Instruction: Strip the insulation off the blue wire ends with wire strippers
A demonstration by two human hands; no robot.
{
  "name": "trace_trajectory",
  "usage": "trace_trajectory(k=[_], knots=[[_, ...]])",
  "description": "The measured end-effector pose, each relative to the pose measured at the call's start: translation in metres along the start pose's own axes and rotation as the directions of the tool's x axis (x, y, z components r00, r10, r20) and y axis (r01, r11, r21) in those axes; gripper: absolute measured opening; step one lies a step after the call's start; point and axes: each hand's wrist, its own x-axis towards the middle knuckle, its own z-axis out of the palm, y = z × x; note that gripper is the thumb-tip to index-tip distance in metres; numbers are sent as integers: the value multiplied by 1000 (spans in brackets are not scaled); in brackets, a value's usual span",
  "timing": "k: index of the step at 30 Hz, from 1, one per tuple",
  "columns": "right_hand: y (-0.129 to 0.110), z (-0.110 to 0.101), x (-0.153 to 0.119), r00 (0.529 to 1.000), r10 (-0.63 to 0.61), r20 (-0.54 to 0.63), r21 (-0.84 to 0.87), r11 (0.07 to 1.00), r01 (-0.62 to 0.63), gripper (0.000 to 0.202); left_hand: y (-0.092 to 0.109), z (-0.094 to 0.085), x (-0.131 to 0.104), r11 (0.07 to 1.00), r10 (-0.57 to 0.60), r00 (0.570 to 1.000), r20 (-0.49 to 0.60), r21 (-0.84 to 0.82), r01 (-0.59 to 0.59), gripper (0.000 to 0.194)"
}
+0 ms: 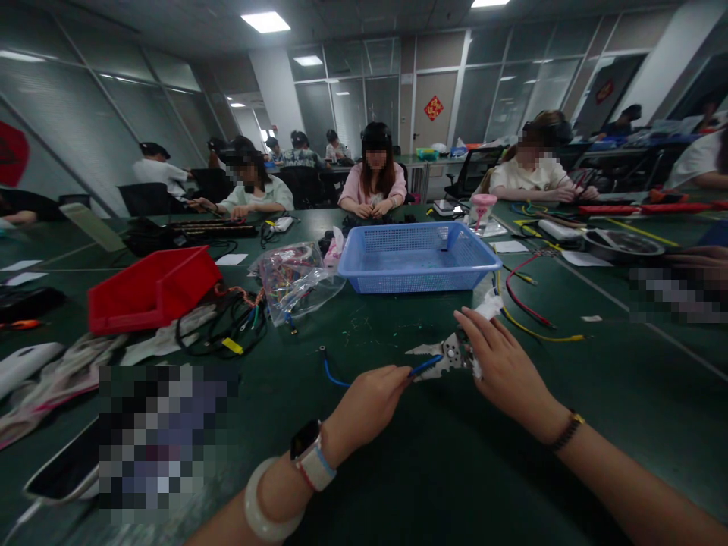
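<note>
Between the fingertips of my left hand [367, 402] is a blue wire [335, 377], closed in a pinch. One end of the wire, with a ring terminal, sticks out to the left. Its other end lies between the jaws of wire strippers [449, 353], which stand apart around it. My right hand [509, 371] is wrapped round the strippers' handles, which are mostly hidden. Something white like tissue or wrapping shows around the handles by the right fingers.
A blue plastic basket [421, 282] stands ahead. Leftward are a clear bag of wires [296, 284], a red bin [153, 292], gloves [73, 379] and a phone [68, 459]. Red and yellow cables [526, 307] lie right. Several people sit at the tables beyond.
</note>
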Motion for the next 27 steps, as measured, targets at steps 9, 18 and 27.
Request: trace_trajectory(k=[9, 18, 27], knots=[[-3, 11, -3, 999, -6, 44, 74, 997, 2, 78, 1, 0, 0, 1000, 16, 1000, -2, -19, -16, 24], [2, 11, -3, 997, -44, 61, 201, 979, 30, 80, -3, 0, 0, 998, 46, 998, 44, -36, -45, 26], [-2, 2, 1, 999, -22, 30, 180, 984, 16, 76, -3, 0, 0, 994, 46, 998, 51, -106, -40, 27]])
